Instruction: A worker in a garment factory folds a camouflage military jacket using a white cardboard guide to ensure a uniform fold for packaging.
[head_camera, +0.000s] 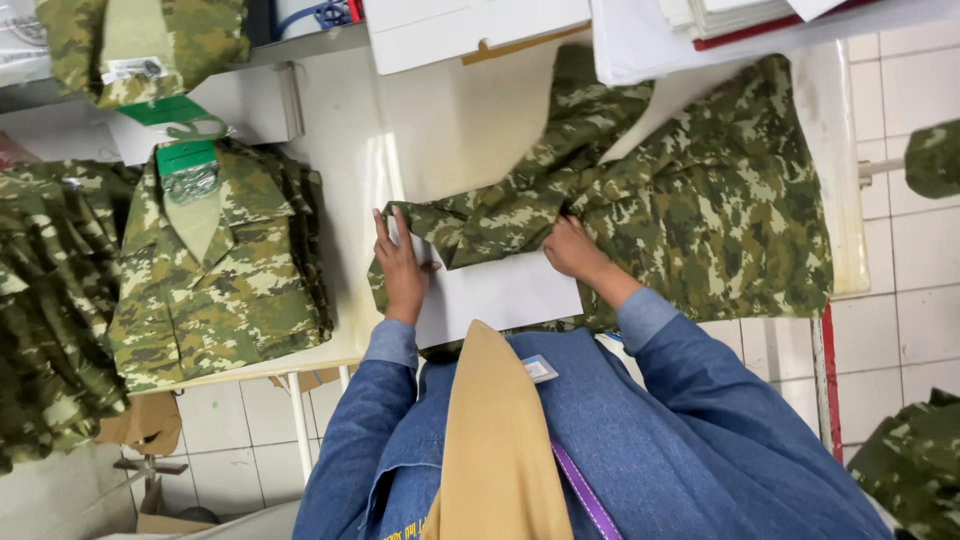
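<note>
Left hand (403, 268) lies flat with fingers spread, pressing the left edge of the white folding board (497, 292); right hand (572, 250) is closed, pinching a fold of the camouflage garment (690, 200) at the board's upper right corner. The garment lies on the white desk (470, 120), its bulk right of the board and one sleeve drawn across the board's top edge. The fold would likely come out best with the board held still and the cloth pulled taut over a straight edge. Left of the board sits a stack of folded camouflage shirts (220, 270) carrying a green rectangular tag (186, 156) at the collar; beyond the board's far edge rest white flat boxes (470, 28).
</note>
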